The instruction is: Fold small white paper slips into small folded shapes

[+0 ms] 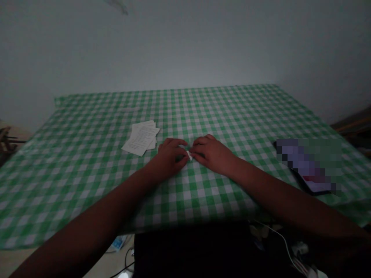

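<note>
Between my two hands is a small piece of white paper, mostly covered by fingers, with a pointed end showing downward. My left hand pinches it from the left with thumb and fingertips. From the right, my right hand grips the same paper with its fingers bent. Both hands rest low over the checked cloth. Left of my left hand lies a loose stack of printed paper sheets, fanned unevenly.
A green and white checked tablecloth covers the table, which stands against a pale wall. On the right lies a dark-edged phone or tablet, partly blurred out. Cables hang below the front edge.
</note>
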Demonstrator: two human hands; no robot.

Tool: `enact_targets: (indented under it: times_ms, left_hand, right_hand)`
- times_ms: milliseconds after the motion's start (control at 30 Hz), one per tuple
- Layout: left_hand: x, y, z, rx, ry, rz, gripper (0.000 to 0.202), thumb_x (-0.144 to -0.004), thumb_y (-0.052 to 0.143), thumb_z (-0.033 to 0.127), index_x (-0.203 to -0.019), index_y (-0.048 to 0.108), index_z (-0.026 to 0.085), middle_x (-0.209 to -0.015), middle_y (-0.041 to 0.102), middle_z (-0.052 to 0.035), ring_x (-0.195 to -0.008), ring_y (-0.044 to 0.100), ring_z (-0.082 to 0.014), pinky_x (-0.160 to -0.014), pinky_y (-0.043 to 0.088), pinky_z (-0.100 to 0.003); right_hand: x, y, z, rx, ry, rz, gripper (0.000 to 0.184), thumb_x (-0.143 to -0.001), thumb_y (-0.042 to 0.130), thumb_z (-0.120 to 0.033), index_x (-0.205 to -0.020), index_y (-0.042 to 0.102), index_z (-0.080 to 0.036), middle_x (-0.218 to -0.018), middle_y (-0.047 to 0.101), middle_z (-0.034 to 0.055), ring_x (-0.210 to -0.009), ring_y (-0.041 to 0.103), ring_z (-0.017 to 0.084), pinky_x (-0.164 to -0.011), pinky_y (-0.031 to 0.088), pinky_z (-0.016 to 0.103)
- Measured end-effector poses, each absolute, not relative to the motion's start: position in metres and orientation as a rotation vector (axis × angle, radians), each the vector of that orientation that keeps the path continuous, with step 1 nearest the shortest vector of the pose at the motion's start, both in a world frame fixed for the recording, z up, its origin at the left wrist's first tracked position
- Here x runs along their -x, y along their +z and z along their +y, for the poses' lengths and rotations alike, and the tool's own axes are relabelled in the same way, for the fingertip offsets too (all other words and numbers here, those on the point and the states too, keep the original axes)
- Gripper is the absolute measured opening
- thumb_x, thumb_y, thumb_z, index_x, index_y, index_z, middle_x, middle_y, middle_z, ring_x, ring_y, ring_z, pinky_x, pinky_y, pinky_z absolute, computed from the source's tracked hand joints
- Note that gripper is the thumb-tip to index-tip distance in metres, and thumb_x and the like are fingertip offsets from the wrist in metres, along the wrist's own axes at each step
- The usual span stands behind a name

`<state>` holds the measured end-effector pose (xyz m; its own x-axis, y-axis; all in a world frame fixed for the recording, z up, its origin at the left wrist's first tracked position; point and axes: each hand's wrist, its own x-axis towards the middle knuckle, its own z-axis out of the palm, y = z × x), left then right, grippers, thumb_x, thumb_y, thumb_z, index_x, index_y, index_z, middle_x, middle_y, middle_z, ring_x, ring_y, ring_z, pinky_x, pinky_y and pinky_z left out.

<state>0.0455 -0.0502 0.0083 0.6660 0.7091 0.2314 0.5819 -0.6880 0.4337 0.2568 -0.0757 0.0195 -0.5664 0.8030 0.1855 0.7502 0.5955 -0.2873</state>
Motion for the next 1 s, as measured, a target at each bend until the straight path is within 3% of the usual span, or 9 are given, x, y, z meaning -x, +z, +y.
enact_targets:
  times_ms: [300,1000]
  left_hand:
    - [-0.038,0.009,-0.040,-2.561,0.662,0.973,0.016,-0.083,0.065,0.020,-0.099,0.067,0.019,-0.115,0.065,-0.0074,-0.112,0.057,-0.0225,-0.103,0.045,-0.044]
    - [-0.039,0.009,-0.037,-2.572,0.630,0.971,0.016,-0.083,0.067,0.019,-0.098,0.070,0.023,-0.112,0.066,-0.0046,-0.109,0.059,-0.0220,-0.103,0.044,-0.045]
  right_hand:
    - [-0.257,0.016,-0.075,1.334,0.301,-2.472,0.028,-0.098,0.052,-0.035,-0.112,0.073,-0.021,-0.108,0.066,0.0078,-0.101,0.054,0.024,-0.093,0.038,0.040]
    - [-0.258,0.011,-0.072,1.286,0.295,-2.466,0.025,-0.097,0.055,-0.034,-0.110,0.074,-0.023,-0.107,0.066,0.0075,-0.098,0.054,0.023,-0.091,0.039,0.040]
